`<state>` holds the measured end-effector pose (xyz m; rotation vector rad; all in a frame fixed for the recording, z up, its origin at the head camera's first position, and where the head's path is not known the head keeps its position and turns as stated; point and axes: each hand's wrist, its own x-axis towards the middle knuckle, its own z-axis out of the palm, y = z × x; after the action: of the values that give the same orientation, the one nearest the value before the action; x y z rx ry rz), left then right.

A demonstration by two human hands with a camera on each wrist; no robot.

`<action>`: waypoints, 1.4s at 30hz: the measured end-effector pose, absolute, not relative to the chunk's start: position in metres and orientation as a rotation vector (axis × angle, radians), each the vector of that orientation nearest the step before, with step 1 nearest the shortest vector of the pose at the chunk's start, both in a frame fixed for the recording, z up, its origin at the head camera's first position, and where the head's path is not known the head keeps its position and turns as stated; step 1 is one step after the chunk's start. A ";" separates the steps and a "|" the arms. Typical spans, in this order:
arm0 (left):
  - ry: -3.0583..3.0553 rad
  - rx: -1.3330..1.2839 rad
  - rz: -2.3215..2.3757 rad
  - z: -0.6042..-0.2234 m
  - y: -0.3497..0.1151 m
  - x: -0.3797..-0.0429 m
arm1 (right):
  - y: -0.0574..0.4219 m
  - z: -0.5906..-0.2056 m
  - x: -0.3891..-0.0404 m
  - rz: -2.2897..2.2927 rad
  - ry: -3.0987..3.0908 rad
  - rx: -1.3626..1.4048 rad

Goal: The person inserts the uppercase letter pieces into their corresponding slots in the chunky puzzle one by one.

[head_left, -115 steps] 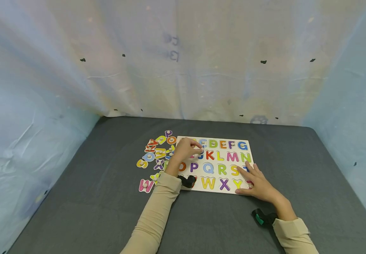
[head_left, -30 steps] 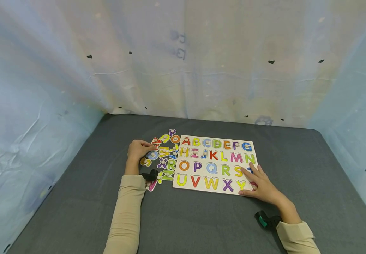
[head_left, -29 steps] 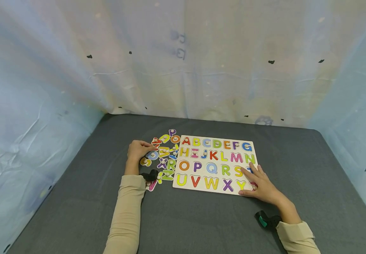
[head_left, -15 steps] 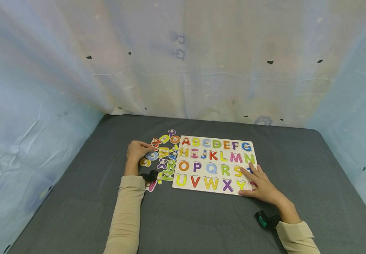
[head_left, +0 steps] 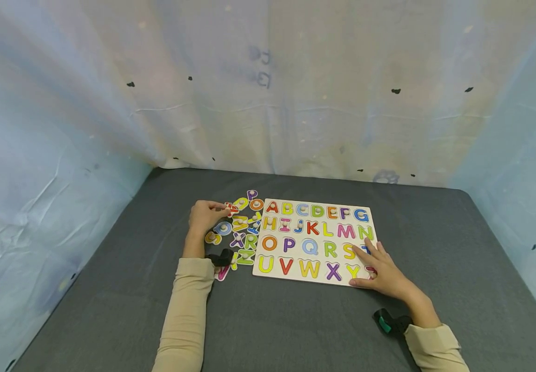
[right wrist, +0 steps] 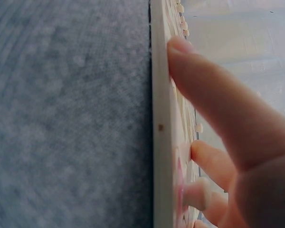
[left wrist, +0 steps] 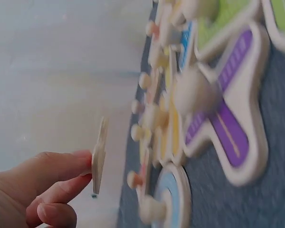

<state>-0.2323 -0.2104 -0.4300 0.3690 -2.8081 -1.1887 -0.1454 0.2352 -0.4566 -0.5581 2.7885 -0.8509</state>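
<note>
My left hand (head_left: 204, 219) pinches the red letter K puzzle piece (left wrist: 99, 159) between thumb and fingers, raised above the loose pieces. The left wrist view shows it edge-on, clear of the table. From the head it overlaps the red V piece beneath. Under and beside this hand lie the blue Q piece (head_left: 223, 228) and the purple X piece (left wrist: 235, 128). My right hand (head_left: 384, 271) rests spread on the lower right corner of the alphabet board (head_left: 277, 276), thumb (right wrist: 199, 80) at its near edge. Knobbed pieces A to J sit in the upper rows.
Several other knobbed letters lie left of the board, among them an orange O (head_left: 256, 204), a green R (head_left: 251, 241) and a pink W (head_left: 223, 273), partly hidden by the black left wrist camera (head_left: 221, 257). Dark cloth (head_left: 295, 330) covers the table; pale sheeting (head_left: 323, 77) encloses it.
My left hand went from the board's J slot to the loose letters, took hold of the red K and has now lifted it slightly. The right hand keeps its place on the board.
</note>
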 end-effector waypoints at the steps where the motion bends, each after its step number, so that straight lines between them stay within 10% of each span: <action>1: -2.802 0.342 -1.196 -0.428 -0.208 -0.232 | 0.235 -0.457 -0.145 -0.851 2.789 -0.559; 42: -2.859 -0.379 -1.574 -0.437 -0.065 -0.238 | 0.234 -0.453 -0.144 -0.776 2.816 -0.544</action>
<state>-0.2379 -0.0647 -0.4371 -0.3795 -2.8589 -1.5736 -0.1435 0.2337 -0.4531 -0.5444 2.8161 -0.7757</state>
